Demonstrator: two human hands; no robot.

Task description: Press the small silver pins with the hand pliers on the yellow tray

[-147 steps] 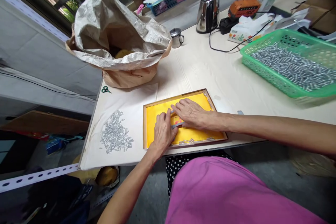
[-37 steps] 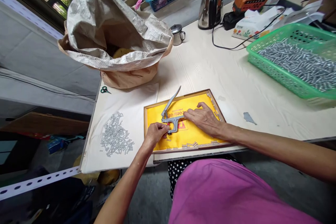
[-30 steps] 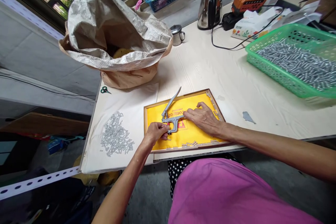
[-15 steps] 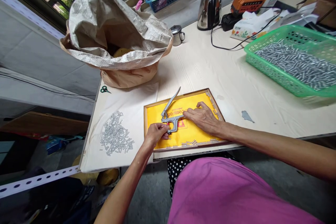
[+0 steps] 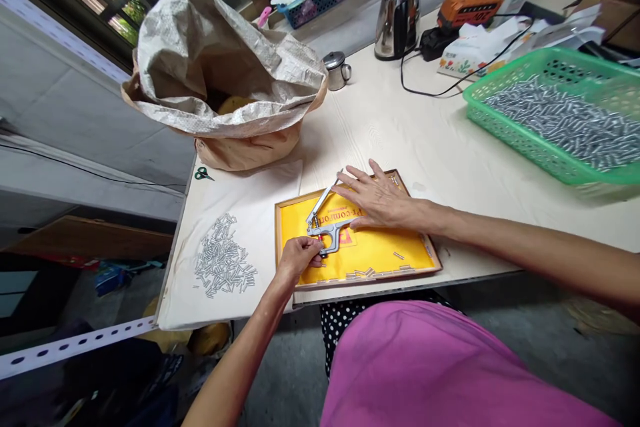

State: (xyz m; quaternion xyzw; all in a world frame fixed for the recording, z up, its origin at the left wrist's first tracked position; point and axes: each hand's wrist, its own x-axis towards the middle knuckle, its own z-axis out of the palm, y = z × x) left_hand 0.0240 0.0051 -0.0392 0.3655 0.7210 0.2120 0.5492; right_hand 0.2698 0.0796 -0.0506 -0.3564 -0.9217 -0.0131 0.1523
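Note:
Grey metal hand-press pliers (image 5: 331, 248) lie in a shallow yellow-floored tray (image 5: 295, 282), their two handles spread apart. My left hand (image 5: 299, 257) is closed in a pinch at the jaw end; whatever is between the fingertips is too small to make out. Over the handles, my right hand (image 5: 383, 203) is open with fingers spread. Its fingertips reach the upper handle and its thumb lies by the lower one. Several small metal tubes (image 5: 365, 273) line the tray's near edge, and one loose tube (image 5: 399, 255) lies on the yellow floor.
A pile of small silvery tubes (image 5: 223, 260) lies on white cloth at left, below green scissors (image 5: 203, 173). A large woven sack (image 5: 245, 140) stands behind. At right is a green basket (image 5: 520, 140) of metal pieces. A kettle (image 5: 397, 20) and lidded cup (image 5: 337, 72) stand farther back.
My right hand has gone from curled fingers at the lower handle to spread fingers, farther forward over the upper handle. My left hand stays at the jaws. The view has shifted slightly.

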